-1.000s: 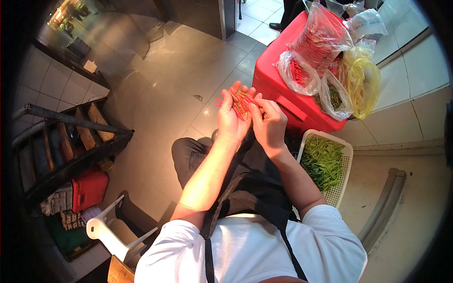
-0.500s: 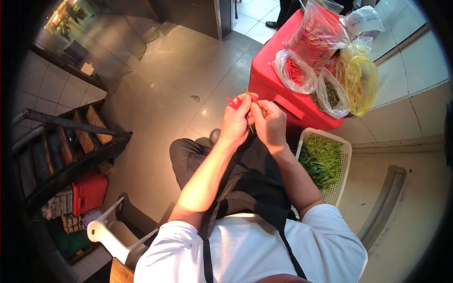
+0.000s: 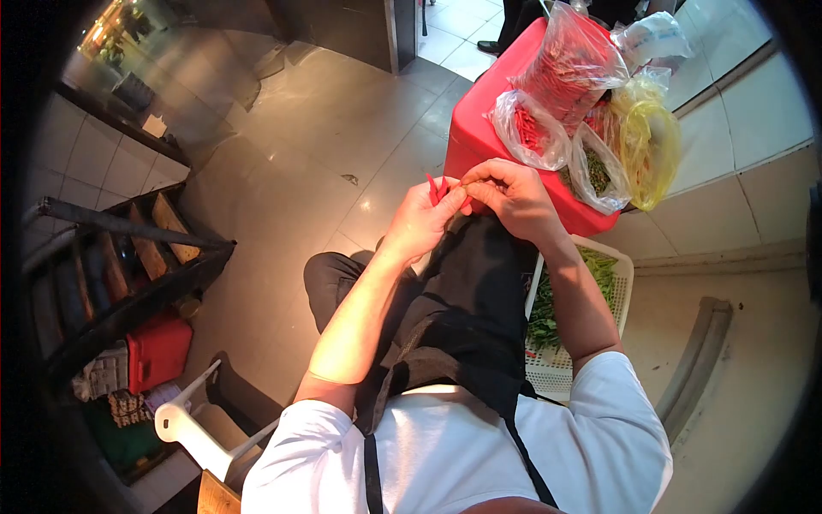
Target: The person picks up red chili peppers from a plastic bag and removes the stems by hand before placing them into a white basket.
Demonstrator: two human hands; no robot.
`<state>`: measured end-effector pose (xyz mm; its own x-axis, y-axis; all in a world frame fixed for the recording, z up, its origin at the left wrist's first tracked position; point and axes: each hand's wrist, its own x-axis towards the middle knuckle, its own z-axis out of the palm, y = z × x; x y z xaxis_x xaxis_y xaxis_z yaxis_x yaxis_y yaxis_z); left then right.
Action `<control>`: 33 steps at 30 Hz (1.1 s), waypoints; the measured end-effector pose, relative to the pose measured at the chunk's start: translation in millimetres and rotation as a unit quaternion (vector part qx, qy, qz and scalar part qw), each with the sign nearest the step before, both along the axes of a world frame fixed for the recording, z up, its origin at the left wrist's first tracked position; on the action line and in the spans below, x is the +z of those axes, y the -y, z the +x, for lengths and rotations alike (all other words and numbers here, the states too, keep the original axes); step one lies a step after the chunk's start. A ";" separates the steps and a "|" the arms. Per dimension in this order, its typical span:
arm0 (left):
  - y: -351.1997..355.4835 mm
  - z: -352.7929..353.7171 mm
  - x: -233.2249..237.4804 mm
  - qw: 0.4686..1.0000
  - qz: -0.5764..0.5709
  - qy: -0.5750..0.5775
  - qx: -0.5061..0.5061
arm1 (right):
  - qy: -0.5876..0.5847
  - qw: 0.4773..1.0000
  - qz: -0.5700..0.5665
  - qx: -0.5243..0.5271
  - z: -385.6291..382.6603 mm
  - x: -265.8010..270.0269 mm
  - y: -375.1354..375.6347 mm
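Above my lap, my left hand [image 3: 418,221] is closed round several red chili peppers [image 3: 436,189], whose pointed ends stick up past the fingers. My right hand [image 3: 521,204] meets it at the left thumb, its thumb and forefinger pinched together. What lies in that pinch is too small and covered to make out. Beyond the right hand, a clear plastic bag of red chilies [image 3: 533,130] stands open on a red bin [image 3: 479,128].
A larger bag of red chilies [image 3: 572,77], a bag of green peppercorn-like bits [image 3: 597,174] and a yellow bag [image 3: 648,146] crowd the bin. Leafy greens fill a white basket [image 3: 622,295] by my right arm. A white chair [image 3: 195,433] and metal-framed stairs [image 3: 128,257] stand left.
My right hand has turned and shifted right, its elbow swinging outward over the basket. Green stems that showed between the hands are out of sight now. The left hand still grips the chilies.
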<state>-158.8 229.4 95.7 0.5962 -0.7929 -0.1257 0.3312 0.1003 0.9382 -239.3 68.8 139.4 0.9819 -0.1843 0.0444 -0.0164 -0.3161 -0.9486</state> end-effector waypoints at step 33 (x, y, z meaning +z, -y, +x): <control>3.1 1.0 -4.0 0.981 0.031 0.158 0.108 | 0.057 0.991 -0.024 -0.115 -7.1 -7.7 -4.9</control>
